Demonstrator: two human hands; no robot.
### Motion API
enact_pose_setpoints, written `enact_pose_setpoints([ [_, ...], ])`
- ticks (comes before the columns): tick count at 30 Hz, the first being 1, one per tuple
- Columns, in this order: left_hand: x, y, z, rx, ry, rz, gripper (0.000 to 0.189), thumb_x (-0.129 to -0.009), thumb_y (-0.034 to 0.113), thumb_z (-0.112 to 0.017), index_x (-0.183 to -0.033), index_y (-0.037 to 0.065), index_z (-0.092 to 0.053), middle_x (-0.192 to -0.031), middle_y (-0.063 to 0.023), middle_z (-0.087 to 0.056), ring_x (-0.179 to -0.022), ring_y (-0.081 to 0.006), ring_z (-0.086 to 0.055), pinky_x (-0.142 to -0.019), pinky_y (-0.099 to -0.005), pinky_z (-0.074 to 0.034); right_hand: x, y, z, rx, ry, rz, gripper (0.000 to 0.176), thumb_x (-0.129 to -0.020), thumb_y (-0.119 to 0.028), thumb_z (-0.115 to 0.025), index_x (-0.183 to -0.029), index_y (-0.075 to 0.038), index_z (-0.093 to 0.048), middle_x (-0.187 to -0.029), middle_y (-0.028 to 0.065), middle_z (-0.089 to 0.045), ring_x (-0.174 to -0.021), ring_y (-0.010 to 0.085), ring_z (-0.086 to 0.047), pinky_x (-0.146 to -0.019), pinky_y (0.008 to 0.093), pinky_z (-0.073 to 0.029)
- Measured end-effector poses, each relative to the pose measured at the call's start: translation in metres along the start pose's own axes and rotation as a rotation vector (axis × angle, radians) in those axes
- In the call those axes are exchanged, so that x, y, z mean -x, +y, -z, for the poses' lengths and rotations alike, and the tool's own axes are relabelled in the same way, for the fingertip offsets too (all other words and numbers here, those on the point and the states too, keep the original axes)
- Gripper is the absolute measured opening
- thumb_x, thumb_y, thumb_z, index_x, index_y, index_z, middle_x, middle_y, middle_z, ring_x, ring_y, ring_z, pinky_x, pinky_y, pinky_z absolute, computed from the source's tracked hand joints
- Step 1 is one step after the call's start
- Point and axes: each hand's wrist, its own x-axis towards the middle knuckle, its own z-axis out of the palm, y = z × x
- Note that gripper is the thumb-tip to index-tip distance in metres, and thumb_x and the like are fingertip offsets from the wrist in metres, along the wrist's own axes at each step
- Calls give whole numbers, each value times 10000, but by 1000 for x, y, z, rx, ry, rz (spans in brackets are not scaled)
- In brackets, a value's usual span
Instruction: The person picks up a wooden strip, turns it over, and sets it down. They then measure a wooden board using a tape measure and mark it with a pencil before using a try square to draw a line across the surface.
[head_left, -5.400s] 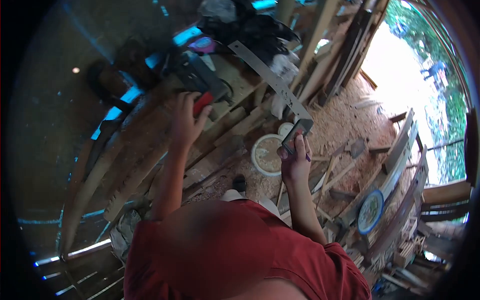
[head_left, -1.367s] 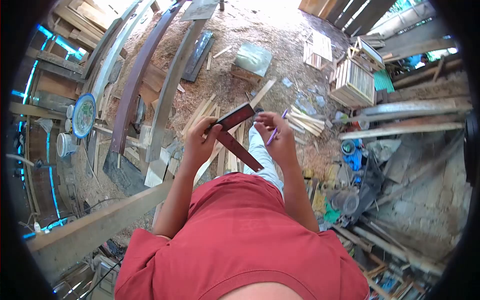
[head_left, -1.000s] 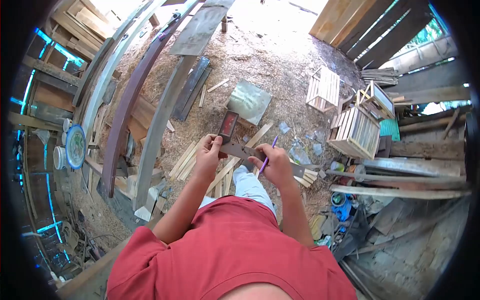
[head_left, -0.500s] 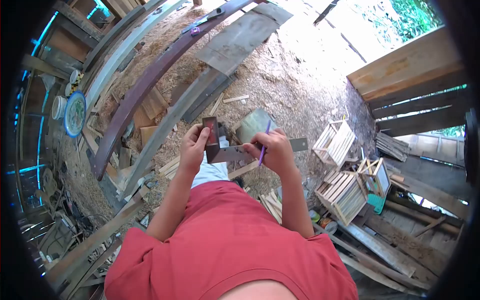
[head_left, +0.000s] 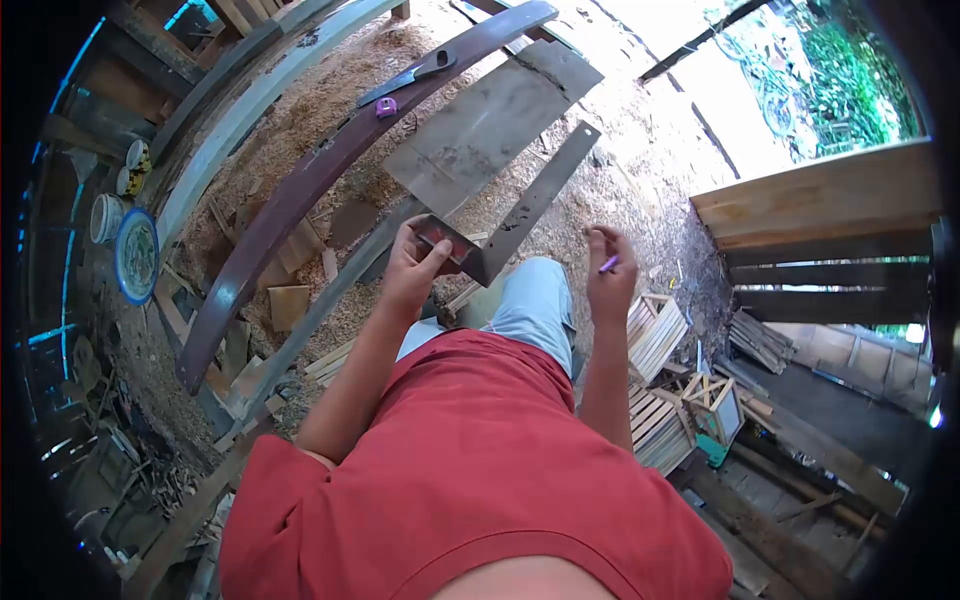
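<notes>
My left hand (head_left: 408, 268) is closed around the dark stock of a try square (head_left: 548, 190), just above my lap. Its long metal blade points up and to the right, with a small hole near the tip. To the right, apart from the square, my right hand (head_left: 614, 285) is raised with its fingers curled. A purple pencil (head_left: 609, 264) is held in it, seen nearly end-on, so most of its length is hidden.
A curved reddish-brown beam (head_left: 300, 190) runs across the left, bearing a handsaw (head_left: 408, 78) and a purple tape measure (head_left: 386, 106). Beside it lies a wide grey board (head_left: 480, 125). Slatted wooden frames (head_left: 655, 335) stand at the right. Wood shavings cover the ground.
The try square has swung from level to pointing up and right. My right hand has left its blade and moved right with the pencil. The view has shifted, showing my knee.
</notes>
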Motion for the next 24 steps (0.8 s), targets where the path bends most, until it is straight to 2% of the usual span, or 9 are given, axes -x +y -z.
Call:
enact_pose_setpoints([
  [2, -15, 7, -17, -37, -77, -34, 477, -1081, 62, -689, -1529, 75, -525, -1167, -63, -741, -1036, -168, -752, -876, -364, -669, -38, 7, -18, -91, -112, -14, 284, -1112, -275, -698, -1204, -12, -752, -1053, 120, -811, -948, 171, -757, -821, 336, -587],
  [4, -41, -6, -32, 8, -30, -57, 541, -1063, 28, -696, -1565, 87, -502, -1188, -70, -726, -1040, -173, -751, -887, -371, -669, -78, 3, -38, -251, -393, -159, 268, -1109, -252, -703, -1201, -4, -749, -987, 112, -813, -890, 160, -751, -799, 323, -579],
  [8, -99, -30, -76, 7, 25, -36, 497, -1046, 4, -709, -1499, 86, -525, -1148, -33, -693, -1054, -142, -733, -881, -353, -661, -169, 47, -70, -82, -687, -16, 249, -1069, -183, -749, -1231, 4, -720, -966, 95, -805, -836, 124, -723, -756, 290, -568],
  [11, -152, -62, -114, -184, -46, -51, 318, -1032, -29, -711, -1300, 71, -571, -1137, -24, -679, -1002, -104, -714, -824, -280, -599, -245, 83, -88, -263, -735, -150, 250, -1053, -129, -759, -1245, 21, -703, -998, 70, -778, -835, 95, -691, -755, 271, -552],
  [14, -209, -99, -179, -198, 57, 68, 303, -1045, 4, -714, -1305, 52, -566, -1087, -59, -716, -965, -148, -753, -836, -313, -633, -317, 125, -82, -291, -754, -60, 229, -1064, -104, -732, -1257, 16, -705, -1013, 70, -770, -882, 101, -701, -782, 272, -559],
  [15, -226, -117, -204, -254, 98, -18, 268, -1055, 10, -701, -1289, 46, -575, -1065, -54, -704, -919, -134, -730, -792, -314, -621, -338, 134, -74, -266, -734, -67, 222, -1067, -100, -726, -1255, 16, -706, -1028, 77, -772, -915, 116, -706, -809, 282, -566],
  [16, -238, -132, -230, -212, 155, 51, 246, -1076, 25, -679, -1292, 44, -563, -1045, -47, -685, -874, -115, -692, -747, -301, -583, -355, 146, -66, -255, -713, -149, 223, -1079, -102, -707, -1268, 16, -697, -1051, 73, -763, -929, 123, -702, -839, 292, -569],
  [19, -261, -163, -284, -25, 108, 72, 189, -1107, 34, -636, -1266, 43, -533, -1028, -44, -670, -830, -95, -648, -739, -277, -525, -395, 180, -44, -243, -745, -183, 224, -1093, -101, -684, -1284, 17, -683, -1069, 57, -749, -947, 121, -694, -859, 292, -568],
  [24, -288, -161, -310, -32, 123, 86, 198, -1103, 40, -644, -1268, 40, -535, -1067, -61, -691, -955, -123, -719, -786, -301, -550, -442, 199, -29, -201, -846, -261, 285, -1106, -117, -676, -1352, 27, -657, -1060, 40, -734, -939, 115, -684, -834, 280, -561],
])
